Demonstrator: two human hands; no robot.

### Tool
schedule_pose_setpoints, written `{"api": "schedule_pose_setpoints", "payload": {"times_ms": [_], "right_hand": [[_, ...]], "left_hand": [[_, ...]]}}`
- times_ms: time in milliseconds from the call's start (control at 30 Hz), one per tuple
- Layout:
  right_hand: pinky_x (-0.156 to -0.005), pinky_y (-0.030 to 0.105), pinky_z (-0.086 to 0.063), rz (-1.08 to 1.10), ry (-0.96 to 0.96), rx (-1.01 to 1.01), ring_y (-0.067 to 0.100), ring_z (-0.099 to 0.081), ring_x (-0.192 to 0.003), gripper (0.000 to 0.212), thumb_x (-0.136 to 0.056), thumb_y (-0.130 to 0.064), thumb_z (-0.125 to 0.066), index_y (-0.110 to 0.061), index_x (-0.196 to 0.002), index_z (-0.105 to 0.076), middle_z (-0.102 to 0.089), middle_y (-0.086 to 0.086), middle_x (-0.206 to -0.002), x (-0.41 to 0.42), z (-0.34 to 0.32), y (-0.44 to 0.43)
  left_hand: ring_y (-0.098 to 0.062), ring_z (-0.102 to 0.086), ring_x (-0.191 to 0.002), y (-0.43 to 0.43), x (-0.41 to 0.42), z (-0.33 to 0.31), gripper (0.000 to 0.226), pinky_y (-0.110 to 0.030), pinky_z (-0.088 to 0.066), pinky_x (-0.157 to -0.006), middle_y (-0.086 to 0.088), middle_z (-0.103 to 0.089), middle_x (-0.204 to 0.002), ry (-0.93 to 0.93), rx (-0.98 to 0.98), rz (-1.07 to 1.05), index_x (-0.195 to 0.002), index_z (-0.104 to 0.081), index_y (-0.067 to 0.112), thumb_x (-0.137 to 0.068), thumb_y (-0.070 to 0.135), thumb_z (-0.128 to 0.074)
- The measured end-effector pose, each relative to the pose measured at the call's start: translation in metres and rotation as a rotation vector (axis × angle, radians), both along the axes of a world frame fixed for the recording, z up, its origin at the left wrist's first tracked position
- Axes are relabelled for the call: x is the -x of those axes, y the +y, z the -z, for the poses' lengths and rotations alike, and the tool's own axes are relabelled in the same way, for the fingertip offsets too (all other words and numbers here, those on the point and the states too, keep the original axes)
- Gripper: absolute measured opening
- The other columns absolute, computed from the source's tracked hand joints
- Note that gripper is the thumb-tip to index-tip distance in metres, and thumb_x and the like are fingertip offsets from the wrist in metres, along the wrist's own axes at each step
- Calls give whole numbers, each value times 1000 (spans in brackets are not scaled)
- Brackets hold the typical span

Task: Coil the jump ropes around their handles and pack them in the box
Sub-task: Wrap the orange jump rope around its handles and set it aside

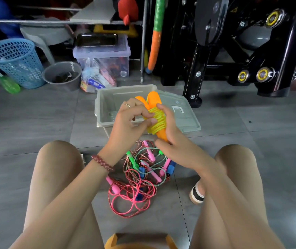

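Hands raised together above the grey box (pixel 105 101), working one jump rope. Right hand (pixel 172 141) wraps round the lower part of the paired orange handles (pixel 154 99), which tilt up over the box. Left hand (pixel 131 119) pinches the yellow cord (pixel 158 121) already wound round the handles' middle. Box lid (pixel 185 114) lies just beside the box, to its right. Tangled pile of ropes (pixel 140 177), pink, green and blue handles, on the tiled floor (pixel 26 123) between the knees.
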State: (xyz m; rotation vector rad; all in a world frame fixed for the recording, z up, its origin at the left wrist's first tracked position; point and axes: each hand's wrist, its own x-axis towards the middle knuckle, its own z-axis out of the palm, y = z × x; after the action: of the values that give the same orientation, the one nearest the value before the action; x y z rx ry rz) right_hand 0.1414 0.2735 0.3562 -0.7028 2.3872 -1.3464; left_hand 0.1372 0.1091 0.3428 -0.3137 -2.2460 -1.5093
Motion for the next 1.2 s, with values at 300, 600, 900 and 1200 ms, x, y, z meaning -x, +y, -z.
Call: {"api": "schedule_pose_setpoints", "payload": {"times_ms": [300, 600, 900, 1200], "right_hand": [[-78, 47, -46, 128, 168, -221, 24, -57, -78, 43, -98, -25, -39, -37, -129, -13, -56, 4, -96, -28, -41, 48], [-92, 51, -43, 261, 111, -168, 28, -54, -106, 45, -96, -30, -41, -10, -130, -20, -49, 10, -114, -57, -11, 73], [-75, 32, -40, 352, 261, -278, 22, -53, -88, 33, -98, -22, -43, -18, -131, -44, -57, 2, -100, -65, -5, 105], [-78, 40, -54, 339, 445, -258, 6, -61, -90, 19, -82, -25, -60, -12, -93, -71, -67, -6, -112, -36, -21, 134]], "left_hand": [[-12, -40, -133, 40, -10, -14, 17, -42, -23, -109, 6, -61, -123, 145, 105, 116, -69, -57, 11, -77, 15, -72], [-18, -41, -134, 85, -20, 24, 16, -30, -34, -107, 6, -64, -116, -7, -216, 387, -80, -50, 12, -85, 1, -60], [-21, -46, -129, 101, -19, 39, 14, -55, -35, -106, 11, -65, -114, -89, -306, 421, -82, -55, 25, -82, 15, -64], [-5, -51, -118, 119, -14, 18, 18, -23, -34, -106, 14, -64, -105, -52, -72, 403, -92, -69, 19, -79, 7, -65]]}}
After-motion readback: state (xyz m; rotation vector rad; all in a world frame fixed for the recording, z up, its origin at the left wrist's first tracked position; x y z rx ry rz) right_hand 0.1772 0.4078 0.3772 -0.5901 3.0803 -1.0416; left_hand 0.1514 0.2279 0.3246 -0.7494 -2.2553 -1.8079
